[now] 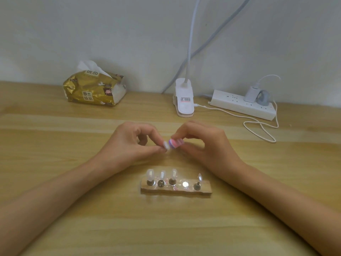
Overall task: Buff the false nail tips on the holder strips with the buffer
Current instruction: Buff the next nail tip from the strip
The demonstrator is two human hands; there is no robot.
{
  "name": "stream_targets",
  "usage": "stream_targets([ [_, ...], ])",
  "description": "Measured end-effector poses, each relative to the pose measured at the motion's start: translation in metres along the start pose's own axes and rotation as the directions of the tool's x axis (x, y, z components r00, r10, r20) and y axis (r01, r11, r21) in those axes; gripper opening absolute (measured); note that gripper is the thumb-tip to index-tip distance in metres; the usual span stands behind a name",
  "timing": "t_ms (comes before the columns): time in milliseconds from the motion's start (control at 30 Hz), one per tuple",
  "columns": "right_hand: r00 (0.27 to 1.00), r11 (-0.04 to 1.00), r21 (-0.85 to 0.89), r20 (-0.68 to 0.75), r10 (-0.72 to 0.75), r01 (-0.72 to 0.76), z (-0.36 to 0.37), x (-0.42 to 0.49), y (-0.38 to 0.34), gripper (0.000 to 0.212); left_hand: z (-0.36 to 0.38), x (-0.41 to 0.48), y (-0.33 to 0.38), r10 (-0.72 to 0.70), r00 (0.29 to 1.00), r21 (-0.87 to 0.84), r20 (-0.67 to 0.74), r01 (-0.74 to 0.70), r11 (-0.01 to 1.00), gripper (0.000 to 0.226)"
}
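Pink-purple buffer (176, 143) pinched in our right hand (204, 145) grip; left hand (129, 143) grip clamped on one nail tip (166, 145), both just behind the holder strip (176, 189). We keep strokes short and light, tip braced, buffer flat. Four remaining tips (150, 174) wait on the strip.

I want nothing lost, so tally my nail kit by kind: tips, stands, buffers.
Tips: 5, the last one in the left hand
Stand: 1
Buffer: 1
Total: 7
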State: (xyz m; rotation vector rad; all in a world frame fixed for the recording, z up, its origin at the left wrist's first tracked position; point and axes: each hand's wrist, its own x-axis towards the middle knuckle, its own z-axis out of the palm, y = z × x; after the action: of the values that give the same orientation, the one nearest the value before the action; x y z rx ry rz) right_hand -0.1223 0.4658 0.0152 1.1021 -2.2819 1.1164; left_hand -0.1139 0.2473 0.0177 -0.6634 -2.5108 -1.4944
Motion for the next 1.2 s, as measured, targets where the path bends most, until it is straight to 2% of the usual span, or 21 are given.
stream_targets([
  [67, 0.998, 0.998, 0.006, -0.023, -0.060, 0.060, -0.002, 0.000, -0.001, 0.005, 0.000, 0.000, 0.000, 0.002, 1.000, 0.002, -0.018, -0.002, 1.000, 0.011],
  [133, 0.995, 0.995, -0.037, 0.019, -0.093, 0.094, -0.002, 0.001, -0.002, 0.007, 0.001, -0.002, -0.002, 0.012, 0.999, 0.024, -0.048, -0.010, 1.000, 0.009],
  [267, 0.998, 0.993, -0.122, -0.055, -0.010, 0.004, -0.014, 0.000, 0.007, 0.012, 0.001, -0.004, -0.001, 0.004, 0.996, 0.034, -0.086, -0.001, 0.999, 0.005],
  [367, 0.987, 0.985, -0.140, -0.114, -0.117, 0.101, -0.017, 0.002, 0.001, 0.016, 0.001, -0.002, -0.001, -0.013, 0.996, -0.012, -0.083, 0.012, 1.000, 0.003],
  [433, 0.981, 0.975, -0.154, -0.089, -0.173, 0.158, -0.007, 0.005, -0.004, 0.018, 0.002, -0.001, -0.002, -0.027, 0.997, -0.040, -0.070, 0.024, 0.999, 0.008],
  [533, 0.991, 0.973, -0.192, -0.028, -0.133, 0.125, 0.002, 0.008, -0.004, 0.016, 0.001, -0.001, -0.003, -0.070, 0.996, -0.081, -0.059, 0.065, 0.995, 0.008],
  [633, 0.996, 0.978, -0.205, -0.073, -0.050, 0.034, -0.006, 0.007, 0.001, 0.016, 0.001, 0.001, -0.003, -0.099, 0.993, -0.110, -0.059, 0.092, 0.990, 0.012],
  [700, 0.989, 0.983, -0.165, -0.108, -0.104, 0.085, -0.005, 0.007, -0.003, 0.015, 0.002, 0.001, -0.003, -0.111, 0.992, -0.097, -0.061, 0.104, 0.990, 0.010],
  [767, 0.987, 0.976, -0.161, -0.040, -0.154, 0.145, 0.003, 0.007, -0.007, 0.014, 0.002, 0.001, -0.003, -0.117, 0.991, -0.082, -0.066, 0.112, 0.990, 0.011],
  [833, 0.995, 0.976, -0.194, -0.007, -0.101, 0.098, 0.005, 0.006, -0.005, 0.015, 0.001, 0.000, -0.002, -0.123, 0.990, -0.094, -0.063, 0.116, 0.989, 0.010],
  [900, 0.998, 0.975, -0.219, -0.041, -0.048, 0.038, -0.002, 0.005, -0.001, 0.017, 0.001, 0.000, -0.001, -0.130, 0.989, -0.098, -0.065, 0.123, 0.988, 0.010],
  [1033, 0.987, 0.974, -0.199, -0.089, -0.130, 0.110, 0.001, 0.006, -0.008, 0.017, 0.001, 0.000, 0.000, -0.132, 0.990, -0.104, -0.050, 0.126, 0.987, 0.010],
  [1200, 0.998, 0.977, -0.204, -0.006, -0.067, 0.064, -0.002, 0.000, -0.001, 0.018, -0.001, -0.001, -0.002, -0.131, 0.990, -0.110, -0.047, 0.126, 0.986, 0.006],
])
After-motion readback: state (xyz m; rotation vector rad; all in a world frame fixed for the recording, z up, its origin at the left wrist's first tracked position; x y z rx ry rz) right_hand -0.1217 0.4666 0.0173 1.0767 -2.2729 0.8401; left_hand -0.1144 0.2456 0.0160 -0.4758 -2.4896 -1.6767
